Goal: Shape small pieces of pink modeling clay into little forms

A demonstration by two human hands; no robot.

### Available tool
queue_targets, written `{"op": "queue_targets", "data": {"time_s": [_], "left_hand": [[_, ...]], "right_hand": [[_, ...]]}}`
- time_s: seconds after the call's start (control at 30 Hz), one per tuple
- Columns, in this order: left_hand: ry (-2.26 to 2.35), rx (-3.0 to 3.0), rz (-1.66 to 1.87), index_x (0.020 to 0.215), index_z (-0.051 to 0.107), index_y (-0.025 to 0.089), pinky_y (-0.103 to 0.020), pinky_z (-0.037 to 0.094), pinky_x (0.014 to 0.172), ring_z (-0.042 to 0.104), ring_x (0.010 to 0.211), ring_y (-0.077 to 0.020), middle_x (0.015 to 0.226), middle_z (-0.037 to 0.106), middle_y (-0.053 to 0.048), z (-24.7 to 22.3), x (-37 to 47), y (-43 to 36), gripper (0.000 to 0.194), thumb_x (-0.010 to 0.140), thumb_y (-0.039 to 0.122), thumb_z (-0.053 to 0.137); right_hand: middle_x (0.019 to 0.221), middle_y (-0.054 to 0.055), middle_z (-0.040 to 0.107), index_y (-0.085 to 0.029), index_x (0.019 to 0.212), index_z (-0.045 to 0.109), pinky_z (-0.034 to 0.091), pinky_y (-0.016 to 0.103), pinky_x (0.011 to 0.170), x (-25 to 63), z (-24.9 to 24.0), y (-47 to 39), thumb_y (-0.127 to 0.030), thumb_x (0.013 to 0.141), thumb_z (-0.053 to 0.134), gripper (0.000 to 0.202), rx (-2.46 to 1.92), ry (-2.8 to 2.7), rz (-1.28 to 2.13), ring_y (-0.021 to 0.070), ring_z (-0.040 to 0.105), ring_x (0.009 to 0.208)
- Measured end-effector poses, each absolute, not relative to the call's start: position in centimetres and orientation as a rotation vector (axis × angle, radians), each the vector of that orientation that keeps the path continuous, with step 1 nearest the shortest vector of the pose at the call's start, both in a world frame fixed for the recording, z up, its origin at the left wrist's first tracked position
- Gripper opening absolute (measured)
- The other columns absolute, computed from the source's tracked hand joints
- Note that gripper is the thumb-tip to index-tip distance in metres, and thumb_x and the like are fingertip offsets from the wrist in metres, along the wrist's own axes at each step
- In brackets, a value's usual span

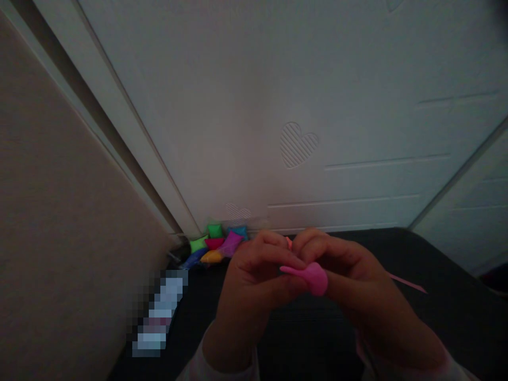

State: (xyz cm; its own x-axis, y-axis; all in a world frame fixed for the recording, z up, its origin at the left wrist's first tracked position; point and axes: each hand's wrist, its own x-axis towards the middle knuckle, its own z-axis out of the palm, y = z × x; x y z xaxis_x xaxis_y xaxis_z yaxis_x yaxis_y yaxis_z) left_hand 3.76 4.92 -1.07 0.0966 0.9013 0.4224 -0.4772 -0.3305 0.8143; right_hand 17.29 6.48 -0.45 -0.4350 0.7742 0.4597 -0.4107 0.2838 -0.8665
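Observation:
A piece of bright pink modelling clay [316, 279] is held above the dark table between both hands; it has a rounded lump on the right and a thin tail toward the left. My left hand [257, 280] pinches the thin tail between thumb and fingers. The fingers of my right hand [353, 275] are closed at the rounded lump, touching its top and right side. Behind the fingertips a small orange-red thing [289, 243] shows only in part, its kind hidden.
Several packets of coloured clay [214, 244] lie against the white heart-patterned panel [254, 106] at the table's back left. A blurred-out bright rectangular thing [161, 315] is at the left edge. A thin pink stick-like tool [410, 284] rests on the black table [432, 328] at right.

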Motion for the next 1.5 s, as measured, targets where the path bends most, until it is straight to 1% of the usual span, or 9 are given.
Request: {"op": "queue_targets", "data": {"time_s": [0.2, 0.37, 0.6, 0.8, 0.93, 1.13, 1.23, 1.4, 1.5], "left_hand": [[0.48, 1.195, 1.543, 0.066, 0.071, 0.027, -0.024, 0.04, 0.067, 0.046, 0.068, -0.0112, 0.07, 0.05, 0.003, -1.0, 3.9, 4.9, 0.009, 0.061, 0.025, 0.079], [0.573, 1.335, 1.6, 0.079, 0.074, 0.031, -0.026, 0.041, 0.073, 0.05, 0.08, -0.0142, 0.08, 0.055, 0.0, -0.9, 3.5, 4.7, 0.019, 0.063, 0.024, 0.078], [0.505, 1.484, 1.688, 0.075, 0.074, 0.029, -0.026, 0.043, 0.078, 0.049, 0.08, -0.0131, 0.078, 0.05, 0.001, -1.6, 3.3, 4.9, 0.015, 0.062, 0.027, 0.079], [0.498, 1.562, 1.776, 0.079, 0.071, 0.028, -0.025, 0.046, 0.072, 0.05, 0.079, -0.0133, 0.079, 0.05, 0.001, -1.7, 3.3, 4.9, 0.02, 0.061, 0.026, 0.079], [0.573, 1.754, 1.789, 0.088, 0.072, 0.029, -0.027, 0.047, 0.072, 0.052, 0.081, -0.0139, 0.083, 0.051, 0.0, -1.5, 3.1, 4.7, 0.021, 0.067, 0.028, 0.074], [0.613, 1.84, 1.911, 0.075, 0.069, 0.024, -0.024, 0.046, 0.066, 0.05, 0.074, -0.0116, 0.075, 0.046, 0.002, -1.0, 3.3, 4.6, 0.011, 0.067, 0.027, 0.075], [0.63, 1.834, 1.929, 0.071, 0.065, 0.022, -0.025, 0.046, 0.065, 0.05, 0.074, -0.0121, 0.073, 0.047, 0.002, -0.9, 3.3, 4.5, 0.013, 0.066, 0.027, 0.076], [0.644, 1.942, 1.868, 0.085, 0.067, 0.023, -0.025, 0.046, 0.067, 0.05, 0.077, -0.0126, 0.079, 0.049, 0.001, -1.0, 3.1, 4.5, 0.015, 0.071, 0.027, 0.072], [0.627, 2.009, 1.866, 0.084, 0.068, 0.022, -0.026, 0.046, 0.073, 0.05, 0.081, -0.0133, 0.081, 0.049, 0.001, -1.0, 2.9, 4.5, 0.011, 0.073, 0.024, 0.069]], "right_hand": [[0.076, -0.004, 0.058, -0.022, 0.072, 0.065, 0.047, 0.019, 0.073, 17.2, -0.5, 6.6, -0.016, 0.076, 0.067, 0.007, -0.314, -1.448, 1.485, 0.0083, 0.056, 0.076], [0.075, -0.004, 0.059, -0.022, 0.072, 0.067, 0.046, 0.018, 0.071, 17.1, -0.5, 6.9, -0.014, 0.074, 0.068, 0.008, -0.3, -1.385, 1.618, 0.0074, 0.056, 0.075], [0.071, -0.004, 0.06, -0.02, 0.068, 0.07, 0.044, 0.016, 0.067, 16.8, -0.5, 6.5, -0.015, 0.069, 0.072, 0.006, -0.282, -1.196, 1.914, 0.0059, 0.055, 0.07], [0.067, -0.003, 0.062, -0.019, 0.065, 0.071, 0.041, 0.016, 0.061, 16.5, -0.4, 6.2, -0.022, 0.062, 0.078, 0.008, -0.298, -1.041, 2.099, 0.006, 0.053, 0.062], [0.066, -0.003, 0.061, -0.018, 0.061, 0.069, 0.04, 0.016, 0.062, 16.5, 0.0, 6.0, -0.018, 0.06, 0.076, 0.007, -0.311, -0.993, 2.104, 0.007, 0.053, 0.066], [0.065, -0.001, 0.06, -0.018, 0.059, 0.066, 0.042, 0.023, 0.068, 16.3, 0.0, 6.1, -0.017, 0.061, 0.071, 0.005, -0.312, -1.051, 2.148, 0.0108, 0.054, 0.067], [0.064, -0.002, 0.06, -0.018, 0.06, 0.066, 0.042, 0.02, 0.064, 16.2, 0.0, 6.1, -0.014, 0.062, 0.069, 0.005, -0.301, -1.041, 2.142, 0.0086, 0.053, 0.064], [0.059, -0.002, 0.056, -0.019, 0.058, 0.067, 0.039, 0.02, 0.055, 16.2, 0.0, 6.1, -0.014, 0.059, 0.072, 0.007, -0.359, -1.031, 2.112, 0.0093, 0.047, 0.058], [0.062, -0.001, 0.058, -0.018, 0.058, 0.067, 0.038, 0.019, 0.055, 16.1, -0.2, 6.1, -0.013, 0.061, 0.071, 0.007, -0.333, -1.012, 2.123, 0.0085, 0.048, 0.06]]}}
